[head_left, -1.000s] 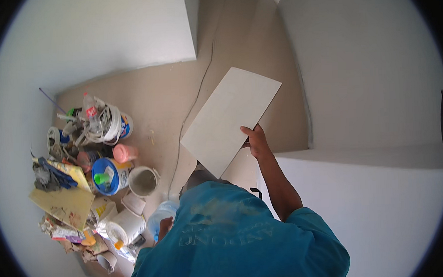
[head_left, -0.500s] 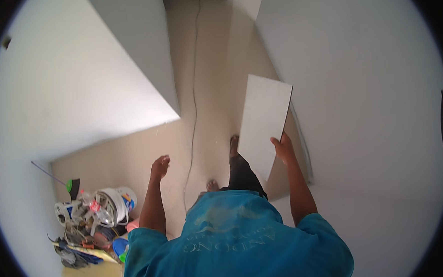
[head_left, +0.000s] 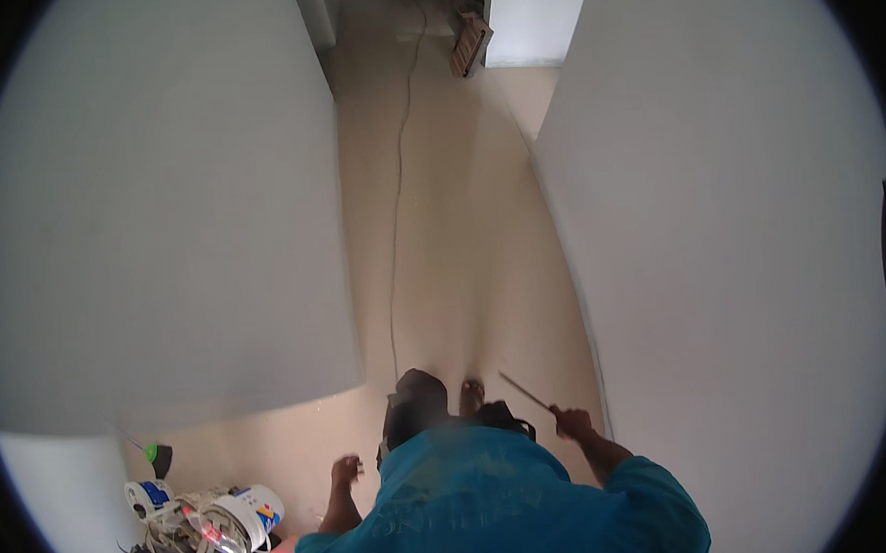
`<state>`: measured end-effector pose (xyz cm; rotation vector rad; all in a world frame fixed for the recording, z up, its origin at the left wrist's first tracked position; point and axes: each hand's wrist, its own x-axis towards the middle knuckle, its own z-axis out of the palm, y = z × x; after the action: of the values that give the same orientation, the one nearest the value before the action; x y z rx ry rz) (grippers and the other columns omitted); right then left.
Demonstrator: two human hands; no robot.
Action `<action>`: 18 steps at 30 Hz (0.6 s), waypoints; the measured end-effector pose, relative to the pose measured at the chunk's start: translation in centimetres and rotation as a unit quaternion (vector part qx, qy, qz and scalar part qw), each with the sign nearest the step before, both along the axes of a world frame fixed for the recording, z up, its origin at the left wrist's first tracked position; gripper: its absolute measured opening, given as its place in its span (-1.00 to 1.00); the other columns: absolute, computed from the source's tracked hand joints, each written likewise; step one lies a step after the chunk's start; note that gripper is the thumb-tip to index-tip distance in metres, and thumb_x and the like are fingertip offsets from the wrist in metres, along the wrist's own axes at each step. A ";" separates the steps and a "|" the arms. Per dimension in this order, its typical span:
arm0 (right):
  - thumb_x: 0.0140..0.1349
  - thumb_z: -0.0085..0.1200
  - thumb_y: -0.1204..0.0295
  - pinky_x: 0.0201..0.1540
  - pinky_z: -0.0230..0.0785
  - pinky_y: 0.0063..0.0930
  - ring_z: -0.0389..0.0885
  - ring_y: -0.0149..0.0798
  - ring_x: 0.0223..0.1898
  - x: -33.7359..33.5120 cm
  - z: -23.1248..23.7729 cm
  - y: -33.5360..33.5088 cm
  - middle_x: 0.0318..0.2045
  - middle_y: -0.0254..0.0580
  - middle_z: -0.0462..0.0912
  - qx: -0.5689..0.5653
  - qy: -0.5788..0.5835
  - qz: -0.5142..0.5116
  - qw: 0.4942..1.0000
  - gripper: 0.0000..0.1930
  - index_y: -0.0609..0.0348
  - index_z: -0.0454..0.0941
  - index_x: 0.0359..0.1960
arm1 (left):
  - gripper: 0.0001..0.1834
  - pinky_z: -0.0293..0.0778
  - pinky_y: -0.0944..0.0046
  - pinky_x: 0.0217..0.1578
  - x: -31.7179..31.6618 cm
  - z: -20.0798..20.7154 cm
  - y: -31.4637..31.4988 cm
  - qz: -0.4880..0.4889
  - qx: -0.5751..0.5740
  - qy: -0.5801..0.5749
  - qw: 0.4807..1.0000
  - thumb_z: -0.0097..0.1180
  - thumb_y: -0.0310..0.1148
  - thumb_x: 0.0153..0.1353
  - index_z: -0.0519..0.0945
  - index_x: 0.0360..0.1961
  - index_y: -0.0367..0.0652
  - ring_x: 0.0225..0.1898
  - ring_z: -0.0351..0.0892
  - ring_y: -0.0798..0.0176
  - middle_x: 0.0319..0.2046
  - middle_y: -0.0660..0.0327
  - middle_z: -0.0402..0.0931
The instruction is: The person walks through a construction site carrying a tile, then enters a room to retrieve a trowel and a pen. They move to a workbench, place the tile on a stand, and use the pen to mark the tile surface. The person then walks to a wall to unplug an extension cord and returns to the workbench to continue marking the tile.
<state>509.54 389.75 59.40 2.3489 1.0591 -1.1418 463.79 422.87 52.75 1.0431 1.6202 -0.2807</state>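
Observation:
My right hand (head_left: 573, 424) grips a flat rectangular tile (head_left: 525, 390) at my right side. The tile is turned edge-on, so only a thin dark line of it shows. Its pale face, seen a moment ago, is out of sight. Lower on the left, my left hand (head_left: 347, 471) hangs beside my body with nothing in it, its fingers loosely bent and apart. My feet (head_left: 472, 393) are on the beige floor (head_left: 460, 225).
Pale walls flank a passage. A long cable (head_left: 399, 194) runs along its floor. At lower left lie a white bucket (head_left: 250, 517), a plastic bottle (head_left: 216, 534), assorted tools and a green-and-black brush head (head_left: 158, 458). Farther ahead stands a brown slatted object (head_left: 471, 45) near a white wall.
I have stepped forward into the passage, and more of its far end shows. The tile has swung from face-up to edge-on and lower. My left hand has dropped nearer my body.

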 end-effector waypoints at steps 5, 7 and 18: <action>0.05 -0.02 0.40 -0.16 0.43 -0.20 0.63 -0.13 -0.20 7.3 -4.2 4.8 -0.25 -0.19 0.64 -0.097 0.107 0.071 0.987 -0.44 -0.25 0.24 0.17 | -0.74 0.47 0.07 -0.42 2.3 -6.3 4.9 0.128 -0.049 -0.066 0.988 0.03 -0.35 0.12 0.50 -0.15 -0.17 -0.40 0.58 0.14 -0.33 0.13 0.57; 0.06 -0.01 0.40 -0.11 0.39 -0.17 0.60 -0.14 -0.14 10.7 -3.2 9.2 -0.22 -0.19 0.62 -0.093 0.117 0.061 0.987 -0.43 -0.33 0.24 0.16 | -0.74 0.47 0.02 -0.38 4.5 -9.7 9.3 0.157 -0.036 -0.224 0.961 0.14 -0.45 0.01 0.52 -0.23 -0.30 -0.42 0.56 0.09 -0.35 0.09 0.55; 0.16 -0.09 0.30 -0.31 0.41 0.01 0.61 0.04 -0.39 30.3 0.2 33.6 -0.43 -0.03 0.62 0.019 0.006 -0.140 0.990 -0.49 -0.26 0.15 0.18 | -0.54 0.39 0.03 -0.09 58.1 -4.0 59.9 -0.429 0.221 0.028 0.875 -0.18 0.00 0.21 0.52 -0.20 -0.18 -0.09 0.49 -0.08 -0.21 -0.04 0.53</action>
<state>539.83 423.36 59.61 2.5852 0.7762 -1.2420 521.92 482.78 48.71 2.1089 1.1913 -0.5414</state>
